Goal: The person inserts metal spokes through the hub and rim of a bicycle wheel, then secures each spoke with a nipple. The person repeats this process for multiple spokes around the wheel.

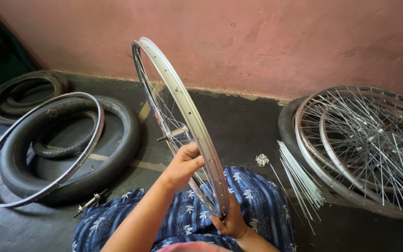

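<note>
On the dark floor by the pink wall, your left hand (183,164) and right hand (229,223), fingers clamped on the upright spoked rim (190,116), could let it tip toward the loose spokes (299,179) at 3 o'clock if either grip slackens.

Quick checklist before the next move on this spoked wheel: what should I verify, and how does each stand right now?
1. Left hand grips the wheel rim: ok.
2. Right hand supports the rim's lower edge: ok.
3. Wheel held upright over the lap: ok.
4. Hub axle seated at centre: ok.
5. Loose spokes and the small heap of nipples lie within sight on the floor: ok.
6. All spokes tight: cannot tell.
</note>
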Tool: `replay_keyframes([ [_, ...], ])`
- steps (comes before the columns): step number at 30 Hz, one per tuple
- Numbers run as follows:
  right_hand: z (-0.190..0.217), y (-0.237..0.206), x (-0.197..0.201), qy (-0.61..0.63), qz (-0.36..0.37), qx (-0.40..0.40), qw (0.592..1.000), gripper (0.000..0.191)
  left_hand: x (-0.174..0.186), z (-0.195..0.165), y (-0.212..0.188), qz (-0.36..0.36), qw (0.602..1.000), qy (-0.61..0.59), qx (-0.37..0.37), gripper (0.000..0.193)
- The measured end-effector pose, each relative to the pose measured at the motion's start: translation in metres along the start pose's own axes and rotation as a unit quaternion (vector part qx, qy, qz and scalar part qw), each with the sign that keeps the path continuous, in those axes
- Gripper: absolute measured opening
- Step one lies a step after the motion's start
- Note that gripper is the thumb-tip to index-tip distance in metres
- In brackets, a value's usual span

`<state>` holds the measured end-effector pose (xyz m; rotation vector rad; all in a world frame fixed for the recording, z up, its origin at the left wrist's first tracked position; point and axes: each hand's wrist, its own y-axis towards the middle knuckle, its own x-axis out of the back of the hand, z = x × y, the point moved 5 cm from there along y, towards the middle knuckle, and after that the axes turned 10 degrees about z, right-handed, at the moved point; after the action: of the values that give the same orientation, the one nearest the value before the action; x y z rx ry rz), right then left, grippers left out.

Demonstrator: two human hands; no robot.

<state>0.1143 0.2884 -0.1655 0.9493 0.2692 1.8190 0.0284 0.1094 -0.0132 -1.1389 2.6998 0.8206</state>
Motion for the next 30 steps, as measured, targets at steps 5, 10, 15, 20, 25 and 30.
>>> replay_keyframes([
  [5, -0.004, 0.0, -0.003, -0.018, 0.024, -0.012, 0.999, 0.061, 0.001, -0.001, -0.003, -0.008, 0.998, 0.065, -0.013, 0.02],
  [10, 0.002, 0.002, -0.001, 0.006, 0.02, -0.012, 1.0, 0.054, -0.002, -0.001, -0.003, -0.014, 0.994, 0.107, 0.001, 0.025],
  [15, 0.01, 0.007, 0.0, 0.018, 0.011, 0.015, 1.0, 0.049, -0.001, -0.006, 0.0, 0.013, 1.0, 0.009, 0.006, 0.018],
  [20, 0.007, 0.006, -0.002, 0.046, 0.023, -0.026, 0.998, 0.049, 0.002, 0.0, -0.003, -0.003, 0.999, 0.053, 0.006, 0.018],
  [25, 0.007, 0.004, -0.001, 0.023, 0.016, 0.002, 1.0, 0.048, 0.003, 0.007, -0.003, 0.004, 0.998, 0.065, 0.019, 0.022],
  [30, 0.008, 0.004, -0.001, 0.021, 0.016, 0.004, 1.0, 0.047, 0.004, 0.0, -0.002, 0.01, 1.0, 0.006, -0.001, 0.018],
])
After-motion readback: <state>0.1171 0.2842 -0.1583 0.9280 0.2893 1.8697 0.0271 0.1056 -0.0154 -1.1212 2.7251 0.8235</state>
